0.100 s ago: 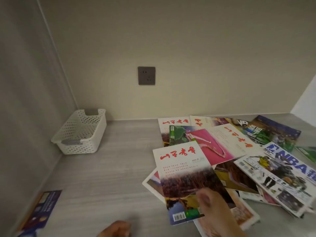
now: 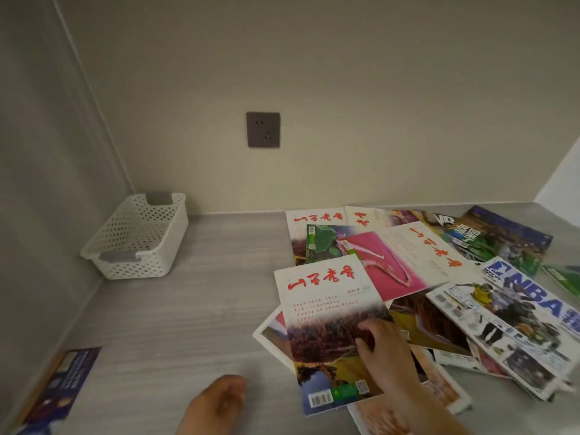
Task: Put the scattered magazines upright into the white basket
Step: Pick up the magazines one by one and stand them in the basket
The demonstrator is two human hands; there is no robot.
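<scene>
Here, right hand (image 2: 384,350) resting on the top magazine (image 2: 329,324), fingers bent, tips pressed onto its cover at about 5 o'clock; not closed around any edge. Left hand (image 2: 216,403) low at 6 o'clock, blurred, finger spread impossible to tell. Scattered magazines (image 2: 417,262) overlapping flat across the grey tabletop (image 2: 194,309) from 3 to 5 o'clock. White basket (image 2: 138,237) well apart at 9 o'clock, in the wall corner. Dark booklet (image 2: 56,387) at 7 o'clock. Wall socket (image 2: 263,129) toward 12 o'clock.
</scene>
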